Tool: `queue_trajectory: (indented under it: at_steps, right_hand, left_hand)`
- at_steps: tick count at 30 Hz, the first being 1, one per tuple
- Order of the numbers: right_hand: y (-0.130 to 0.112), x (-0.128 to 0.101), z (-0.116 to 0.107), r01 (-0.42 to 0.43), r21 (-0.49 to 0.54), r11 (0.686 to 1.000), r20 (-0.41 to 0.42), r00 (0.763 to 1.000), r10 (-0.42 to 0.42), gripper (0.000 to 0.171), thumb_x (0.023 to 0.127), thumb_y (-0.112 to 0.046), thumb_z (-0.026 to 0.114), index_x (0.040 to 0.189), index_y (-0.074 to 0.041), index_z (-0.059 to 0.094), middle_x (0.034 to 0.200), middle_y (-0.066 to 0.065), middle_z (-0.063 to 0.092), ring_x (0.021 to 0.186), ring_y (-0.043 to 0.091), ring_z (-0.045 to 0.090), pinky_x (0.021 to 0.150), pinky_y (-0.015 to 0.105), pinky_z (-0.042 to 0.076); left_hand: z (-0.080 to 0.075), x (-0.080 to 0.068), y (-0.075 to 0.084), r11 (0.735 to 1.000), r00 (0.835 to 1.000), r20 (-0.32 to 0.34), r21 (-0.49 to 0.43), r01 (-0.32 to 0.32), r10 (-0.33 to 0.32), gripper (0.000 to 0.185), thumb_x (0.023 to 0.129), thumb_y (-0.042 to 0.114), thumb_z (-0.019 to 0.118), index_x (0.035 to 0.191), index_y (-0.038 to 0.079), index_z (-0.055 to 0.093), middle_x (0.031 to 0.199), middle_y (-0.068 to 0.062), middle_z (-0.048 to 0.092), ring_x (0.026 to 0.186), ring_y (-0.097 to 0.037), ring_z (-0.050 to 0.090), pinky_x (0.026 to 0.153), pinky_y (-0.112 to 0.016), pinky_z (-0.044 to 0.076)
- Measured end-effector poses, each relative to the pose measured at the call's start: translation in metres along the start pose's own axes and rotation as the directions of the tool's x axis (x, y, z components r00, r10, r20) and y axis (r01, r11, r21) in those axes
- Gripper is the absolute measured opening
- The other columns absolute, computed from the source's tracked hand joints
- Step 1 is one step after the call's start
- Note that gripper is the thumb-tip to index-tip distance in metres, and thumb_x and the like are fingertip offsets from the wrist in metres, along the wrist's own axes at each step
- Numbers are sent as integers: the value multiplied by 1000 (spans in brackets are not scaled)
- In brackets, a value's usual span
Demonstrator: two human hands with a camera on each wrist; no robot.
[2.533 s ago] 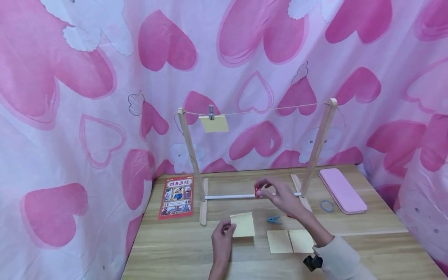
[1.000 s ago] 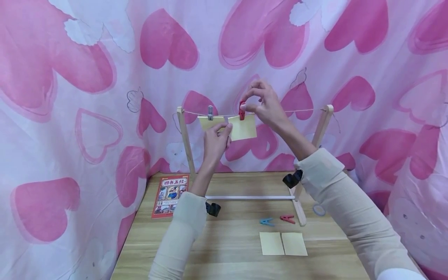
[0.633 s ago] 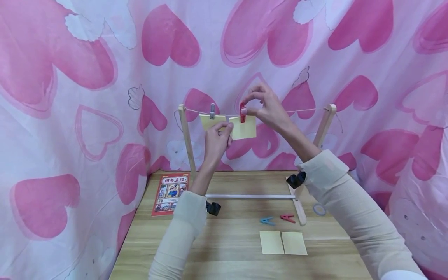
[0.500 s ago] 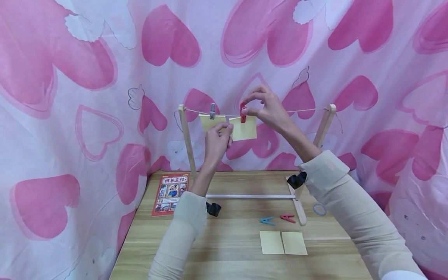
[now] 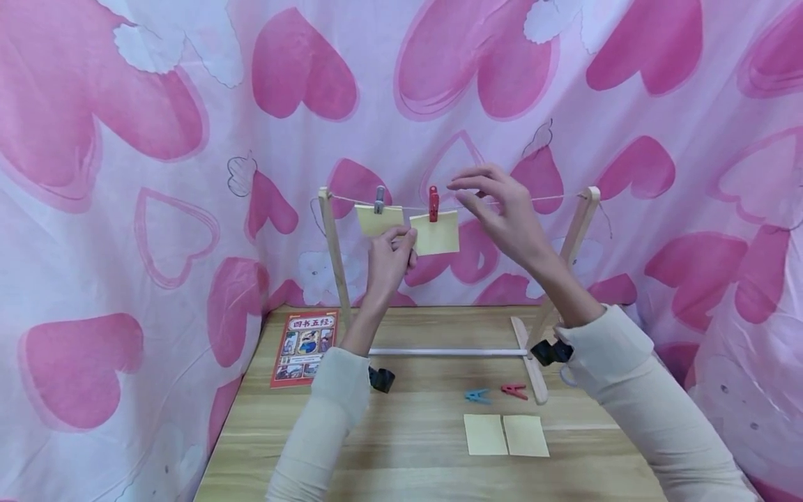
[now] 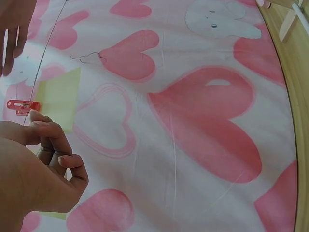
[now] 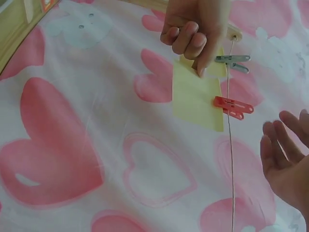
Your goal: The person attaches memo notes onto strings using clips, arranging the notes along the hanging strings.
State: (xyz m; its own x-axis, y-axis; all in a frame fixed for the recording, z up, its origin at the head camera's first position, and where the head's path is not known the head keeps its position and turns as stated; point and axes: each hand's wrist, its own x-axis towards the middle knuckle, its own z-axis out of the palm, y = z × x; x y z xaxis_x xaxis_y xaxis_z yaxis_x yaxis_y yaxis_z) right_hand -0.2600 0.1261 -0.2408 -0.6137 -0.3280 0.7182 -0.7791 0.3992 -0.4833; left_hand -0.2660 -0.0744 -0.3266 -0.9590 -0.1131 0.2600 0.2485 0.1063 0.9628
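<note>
A yellow sticky note [image 5: 437, 237] hangs from a string [image 5: 547, 199], held by a red clothespin [image 5: 433, 203]. My left hand [image 5: 387, 261] pinches that note's left edge between thumb and finger. To its left, a grey clothespin [image 5: 379, 200] holds another yellow sticky note [image 5: 374, 219] on the string, partly hidden by my left hand. My right hand [image 5: 508, 216] hovers just right of the red clothespin, apart from it, fingers loosely bent with nothing in them. The right wrist view also shows the red clothespin [image 7: 234, 105] gripping both string and paper.
A wooden frame with upright posts [image 5: 580, 222] and a white rod [image 5: 448, 352] stands on the table. Two yellow notes [image 5: 525, 436] lie in front, near a blue clothespin [image 5: 477, 396] and a pinkish-red clothespin [image 5: 514, 391]. A red booklet [image 5: 306, 348] lies at left.
Both hands rose from the table area to the string with the note and red clothespin. The right hand has since let go of the clothespin and moved right; the left stayed at the note.
</note>
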Motion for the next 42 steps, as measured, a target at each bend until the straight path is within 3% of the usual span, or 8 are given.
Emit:
queue_trajectory:
  at_steps: [5,10,19,24,29,35,39,42]
  right_hand:
    - [-1,-36,-6,77,0,997,82,994,-77,23,100,-10,61,120,-11,73,122,6,73,115,16,67,99,12,47]
    - [11,-81,-4,124,-73,990,245,964,-103,29,96,-4,64,124,-11,71,123,5,74,111,19,71,95,16,52]
    - [45,-163,0,-98,-200,975,377,911,169,29,101,-19,61,130,-19,68,133,-2,68,120,17,67,93,40,58]
    - [61,-196,4,-204,-201,958,385,883,269,30,105,-23,55,132,-20,66,137,0,66,129,24,62,99,48,54]
    - [76,-225,9,-210,-189,959,353,897,266,27,104,-19,56,129,-20,68,131,-1,68,128,26,61,101,37,52]
    - [84,-251,19,-205,-189,960,321,911,257,26,103,-15,58,125,-23,69,129,-1,69,119,20,66,97,20,50]
    - [85,-261,26,-218,-181,959,315,911,266,26,102,-15,59,123,-23,71,127,-1,71,119,20,67,98,30,52]
    - [85,-270,32,-278,-126,952,343,889,305,25,103,-15,57,123,-21,71,129,2,70,114,18,69,90,33,56]
  left_hand:
    - [0,-2,-5,1000,1000,15,3,-11,11,33,102,27,60,122,1,66,55,3,58,50,-12,52,47,-18,42]
    - [-1,-6,-10,1000,999,34,30,-6,5,35,102,26,60,126,0,64,55,6,58,50,-10,53,49,-18,43]
    - [-4,-11,-31,998,998,52,49,-39,37,25,102,21,61,116,2,68,66,-16,64,50,-7,53,53,-21,48]
    - [-8,-24,-59,995,998,61,97,10,-16,18,101,14,61,110,2,70,75,-15,67,57,-7,56,57,-22,50]
    - [-7,-58,-121,971,993,96,234,48,-72,14,99,9,62,103,-1,71,80,-13,70,61,-6,55,55,-17,46]
    - [17,-128,-196,946,971,142,293,142,-190,14,99,12,63,102,1,71,89,-14,72,73,-11,61,63,-18,50]
    - [45,-168,-224,928,958,190,346,140,-215,17,95,18,68,105,4,70,97,-10,71,87,-14,62,76,-22,50]
    - [65,-190,-235,879,949,213,463,113,-234,31,87,29,78,109,9,69,107,-7,63,98,-16,50,85,-27,41]
